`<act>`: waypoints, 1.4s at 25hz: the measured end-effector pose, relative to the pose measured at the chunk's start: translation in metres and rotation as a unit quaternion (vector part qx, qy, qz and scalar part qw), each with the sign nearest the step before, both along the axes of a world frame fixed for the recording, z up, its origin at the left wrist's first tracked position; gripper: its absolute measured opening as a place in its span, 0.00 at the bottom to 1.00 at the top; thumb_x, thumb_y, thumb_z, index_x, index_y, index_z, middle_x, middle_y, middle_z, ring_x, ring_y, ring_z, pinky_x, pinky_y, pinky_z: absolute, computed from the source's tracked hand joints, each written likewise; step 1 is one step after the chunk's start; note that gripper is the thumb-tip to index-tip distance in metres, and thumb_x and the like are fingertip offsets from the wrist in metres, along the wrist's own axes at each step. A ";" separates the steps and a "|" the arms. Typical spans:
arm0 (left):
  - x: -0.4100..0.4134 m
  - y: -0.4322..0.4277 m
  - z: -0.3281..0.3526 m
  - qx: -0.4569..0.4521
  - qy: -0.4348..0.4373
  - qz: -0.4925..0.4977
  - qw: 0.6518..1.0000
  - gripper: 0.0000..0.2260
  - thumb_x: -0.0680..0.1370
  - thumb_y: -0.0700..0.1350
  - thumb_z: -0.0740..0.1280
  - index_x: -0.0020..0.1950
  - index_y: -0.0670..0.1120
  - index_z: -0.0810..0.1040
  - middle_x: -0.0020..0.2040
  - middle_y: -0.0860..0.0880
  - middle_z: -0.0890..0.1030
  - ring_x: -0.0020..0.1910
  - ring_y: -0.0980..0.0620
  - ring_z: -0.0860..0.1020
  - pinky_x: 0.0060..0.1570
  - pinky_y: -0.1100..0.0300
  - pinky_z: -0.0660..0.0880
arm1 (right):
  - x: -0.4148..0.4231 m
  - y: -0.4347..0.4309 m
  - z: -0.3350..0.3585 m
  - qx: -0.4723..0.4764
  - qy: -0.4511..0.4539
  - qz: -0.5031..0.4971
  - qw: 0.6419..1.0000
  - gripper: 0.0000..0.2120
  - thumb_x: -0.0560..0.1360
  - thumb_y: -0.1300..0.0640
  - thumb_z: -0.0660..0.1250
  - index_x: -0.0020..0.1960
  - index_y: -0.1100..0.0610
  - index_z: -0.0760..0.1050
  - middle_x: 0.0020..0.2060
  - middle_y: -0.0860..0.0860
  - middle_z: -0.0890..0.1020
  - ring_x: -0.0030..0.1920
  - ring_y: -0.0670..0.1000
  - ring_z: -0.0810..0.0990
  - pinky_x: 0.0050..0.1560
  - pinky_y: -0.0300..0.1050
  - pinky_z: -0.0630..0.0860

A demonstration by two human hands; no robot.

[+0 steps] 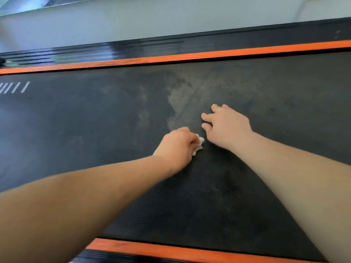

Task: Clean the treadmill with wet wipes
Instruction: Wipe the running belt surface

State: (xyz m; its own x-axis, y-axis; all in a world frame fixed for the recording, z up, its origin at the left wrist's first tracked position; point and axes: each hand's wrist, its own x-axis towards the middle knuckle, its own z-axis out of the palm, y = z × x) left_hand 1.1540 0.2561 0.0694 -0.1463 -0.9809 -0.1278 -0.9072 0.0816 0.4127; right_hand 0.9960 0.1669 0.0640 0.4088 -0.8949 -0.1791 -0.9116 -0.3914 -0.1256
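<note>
Evidently the job is only partway through, by my reading; the left hand (176,147) is curled round a crumpled white wet wipe (199,146), pressing it onto the treadmill belt (95,120) about midway across its width; the right hand (228,128) lies just beside it, fingers straight and spread flat on the belt, holding nothing (it looks more like a brace than a working hand). Just beyond the wipe a pale, dusty patch (180,103) runs toward the far orange stripe (209,55), with darker smudges around it; that reads as grime not yet lifted. The belt to the left, toward the white tick marks (15,87), looks darker and more even, which may mean it has been wiped, though blur makes that uncertain; the stretch to the right shows faint mottling. The near orange stripe (152,250) carries a small dark mark; the glossy black side rail (133,47) past the far stripe is too blurred to judge. I would guess that much of the belt, both stripes and the rail remain to be done.
</note>
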 end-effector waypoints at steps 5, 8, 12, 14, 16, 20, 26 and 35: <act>0.068 -0.053 -0.003 -0.036 -0.030 0.167 0.985 0.08 0.79 0.41 0.65 0.46 0.48 0.84 0.44 0.48 0.80 0.47 0.44 0.80 0.48 0.53 0.77 | -0.006 0.002 -0.004 0.028 0.012 0.000 1.000 0.22 0.85 0.41 0.50 0.78 0.39 0.61 0.81 0.47 0.58 0.79 0.55 0.57 0.67 0.55 0.69; 0.036 -0.036 -0.005 -0.043 0.005 0.094 0.995 0.08 0.78 0.43 0.66 0.42 0.51 0.82 0.43 0.51 0.79 0.43 0.48 0.79 0.47 0.57 0.76 | -0.004 -0.001 -0.002 0.027 0.017 -0.001 1.000 0.22 0.85 0.41 0.50 0.77 0.39 0.62 0.80 0.47 0.59 0.79 0.55 0.57 0.67 0.55 0.70; 0.040 -0.030 -0.008 -0.038 0.012 -0.019 0.999 0.05 0.79 0.42 0.68 0.49 0.48 0.84 0.46 0.49 0.78 0.46 0.46 0.78 0.49 0.54 0.75 | 0.001 -0.005 0.001 0.056 0.036 -0.018 0.998 0.20 0.85 0.42 0.50 0.73 0.41 0.69 0.75 0.48 0.66 0.75 0.55 0.63 0.58 0.54 0.72; 0.073 -0.059 -0.008 -0.063 -0.011 0.122 0.990 0.07 0.79 0.41 0.66 0.48 0.48 0.85 0.46 0.47 0.79 0.48 0.43 0.79 0.50 0.52 0.76 | 0.011 -0.006 0.007 0.059 0.044 -0.036 0.997 0.17 0.84 0.44 0.53 0.67 0.46 0.74 0.66 0.50 0.71 0.69 0.56 0.68 0.49 0.50 0.69; 0.081 -0.065 -0.009 -0.064 -0.015 0.196 0.979 0.08 0.80 0.41 0.64 0.47 0.48 0.84 0.46 0.47 0.79 0.47 0.44 0.79 0.49 0.53 0.75 | 0.025 -0.005 0.013 0.031 0.034 -0.071 0.996 0.14 0.83 0.47 0.58 0.59 0.52 0.78 0.58 0.51 0.74 0.62 0.56 0.72 0.45 0.49 0.66; 0.056 -0.041 -0.006 -0.069 0.016 0.036 0.997 0.07 0.80 0.42 0.66 0.49 0.47 0.84 0.45 0.47 0.77 0.45 0.45 0.77 0.48 0.53 0.74 | 0.049 -0.010 0.011 -0.048 -0.009 -0.038 0.998 0.15 0.82 0.45 0.58 0.63 0.50 0.75 0.66 0.52 0.71 0.67 0.58 0.70 0.53 0.52 0.70; 0.147 -0.090 -0.013 -0.081 -0.032 0.294 0.952 0.09 0.79 0.42 0.63 0.44 0.47 0.82 0.46 0.45 0.81 0.47 0.41 0.80 0.50 0.51 0.78 | 0.062 -0.021 0.001 -0.020 -0.041 -0.053 0.998 0.18 0.82 0.41 0.55 0.63 0.43 0.80 0.69 0.48 0.74 0.71 0.56 0.69 0.58 0.52 0.71; 0.162 -0.128 -0.010 -0.085 -0.037 0.280 0.956 0.09 0.80 0.40 0.63 0.50 0.45 0.84 0.50 0.43 0.82 0.49 0.40 0.80 0.49 0.55 0.74 | 0.058 -0.048 0.007 0.007 -0.037 -0.067 0.997 0.21 0.81 0.38 0.57 0.71 0.42 0.73 0.74 0.49 0.68 0.75 0.55 0.64 0.63 0.56 0.71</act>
State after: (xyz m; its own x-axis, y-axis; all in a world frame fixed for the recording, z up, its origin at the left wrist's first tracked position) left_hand 1.3156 0.1282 0.0598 0.4111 -0.9102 0.0500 -0.8544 -0.3656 0.3692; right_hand 1.0542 0.1186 0.0714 0.2987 -0.9397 -0.1664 -0.9434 -0.2644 -0.2002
